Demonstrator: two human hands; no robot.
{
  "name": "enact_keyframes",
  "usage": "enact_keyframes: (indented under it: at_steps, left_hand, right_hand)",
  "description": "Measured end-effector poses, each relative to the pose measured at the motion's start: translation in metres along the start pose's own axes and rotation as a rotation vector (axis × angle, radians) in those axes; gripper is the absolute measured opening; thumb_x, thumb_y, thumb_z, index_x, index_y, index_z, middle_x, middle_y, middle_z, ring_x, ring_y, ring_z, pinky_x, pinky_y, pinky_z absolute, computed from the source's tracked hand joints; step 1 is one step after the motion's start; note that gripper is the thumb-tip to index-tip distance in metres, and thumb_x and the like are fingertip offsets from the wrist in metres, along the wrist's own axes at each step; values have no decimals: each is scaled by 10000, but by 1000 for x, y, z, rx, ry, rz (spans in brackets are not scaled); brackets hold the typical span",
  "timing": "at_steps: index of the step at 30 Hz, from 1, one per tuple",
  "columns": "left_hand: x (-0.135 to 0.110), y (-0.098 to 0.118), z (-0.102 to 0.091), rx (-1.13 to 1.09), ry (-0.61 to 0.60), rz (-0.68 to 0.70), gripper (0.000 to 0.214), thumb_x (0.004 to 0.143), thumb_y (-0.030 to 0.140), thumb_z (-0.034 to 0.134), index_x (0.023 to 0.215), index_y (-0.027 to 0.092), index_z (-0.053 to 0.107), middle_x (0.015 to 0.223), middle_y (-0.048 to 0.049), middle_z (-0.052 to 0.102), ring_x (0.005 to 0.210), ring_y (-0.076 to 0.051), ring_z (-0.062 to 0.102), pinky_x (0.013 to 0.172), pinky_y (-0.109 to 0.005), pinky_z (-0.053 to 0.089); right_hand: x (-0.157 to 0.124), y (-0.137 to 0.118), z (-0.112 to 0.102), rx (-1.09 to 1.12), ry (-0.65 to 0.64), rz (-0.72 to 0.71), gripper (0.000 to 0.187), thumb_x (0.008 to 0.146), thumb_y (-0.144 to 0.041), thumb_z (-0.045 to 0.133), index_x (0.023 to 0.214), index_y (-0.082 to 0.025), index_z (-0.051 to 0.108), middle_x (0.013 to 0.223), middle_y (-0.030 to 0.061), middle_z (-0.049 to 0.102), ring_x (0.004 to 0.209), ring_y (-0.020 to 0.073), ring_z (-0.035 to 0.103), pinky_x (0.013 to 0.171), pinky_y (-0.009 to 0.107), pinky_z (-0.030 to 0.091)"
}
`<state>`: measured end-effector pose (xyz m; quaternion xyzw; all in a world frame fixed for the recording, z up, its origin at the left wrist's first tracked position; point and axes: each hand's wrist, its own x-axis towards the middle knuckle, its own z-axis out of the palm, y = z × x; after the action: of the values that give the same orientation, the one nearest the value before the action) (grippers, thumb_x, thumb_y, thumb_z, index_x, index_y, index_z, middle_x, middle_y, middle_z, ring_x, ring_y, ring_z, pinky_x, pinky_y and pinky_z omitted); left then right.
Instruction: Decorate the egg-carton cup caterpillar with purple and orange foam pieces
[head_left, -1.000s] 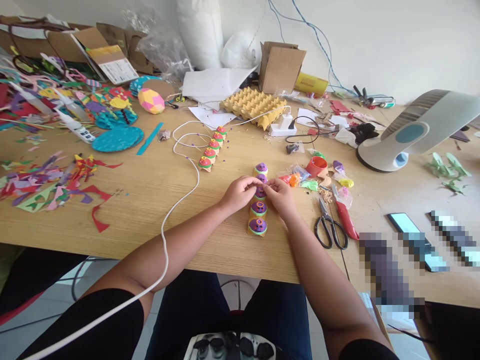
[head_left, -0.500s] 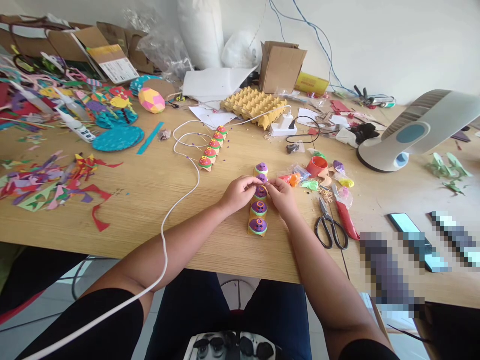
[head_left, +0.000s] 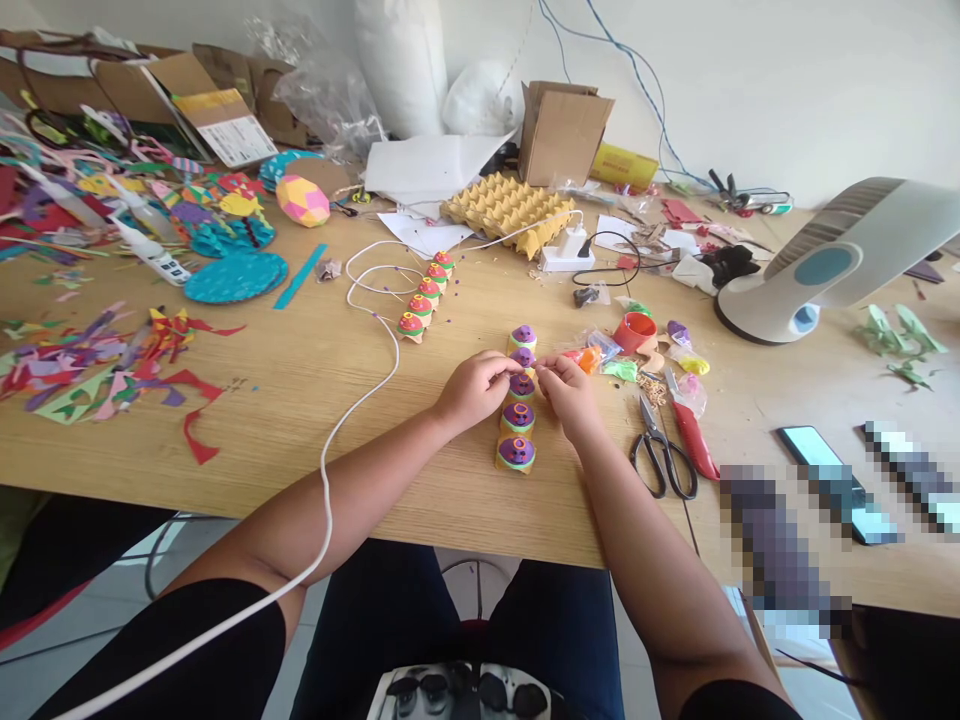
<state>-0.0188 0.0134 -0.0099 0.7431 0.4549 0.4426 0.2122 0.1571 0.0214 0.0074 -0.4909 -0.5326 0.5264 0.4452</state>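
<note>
A strip of egg-carton cups (head_left: 517, 455) lies lengthwise in front of me, each cup topped with purple clay and a pale green band. The nearer cups carry orange rings and small dark dots. My left hand (head_left: 480, 388) is on the strip's left side, thumb and fingers pinched together over the middle cups. From the right, my right hand (head_left: 570, 392) brings its pinched thumb and forefinger close to the same cups. Whatever is between the fingertips of either hand is too small to make out.
A finished-looking red-topped egg-carton strip (head_left: 426, 295) stands farther back. Scissors (head_left: 660, 450) and a red-handled knife (head_left: 694, 440) lie at right, near bags of coloured clay (head_left: 592, 355). A white cable (head_left: 326, 480) crosses my left arm. A fan (head_left: 817, 270) stands at the right.
My right hand's fingertips have moved slightly to the right, leaving a small gap from the left fingertips. My left hand has hardly moved, and the purple-topped strip stays in place.
</note>
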Motion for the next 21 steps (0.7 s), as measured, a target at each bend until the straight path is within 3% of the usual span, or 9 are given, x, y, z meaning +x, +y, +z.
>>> enact_keyframes:
  at_steps: [10, 21]
  left_hand:
    - [0, 1, 0, -10, -5, -2, 296, 870, 67, 515, 1037, 196, 722, 1021, -48, 717, 930, -158, 672, 769, -255, 538]
    - [0, 2, -2, 27, -12, 36, 299, 863, 57, 508, 1001, 192, 736, 990, -45, 708, 934, -157, 663, 821, -266, 532]
  right_hand:
    - [-1, 0, 0, -16, -18, 20, 202, 765, -258, 559, 926, -176, 649, 578, -62, 444, 516, 89, 332, 506, 243, 247]
    - [-1, 2, 0, -87, -8, -4, 203, 758, -259, 563, 915, -180, 664, 624, -40, 502, 557, 103, 409, 544, 246, 323]
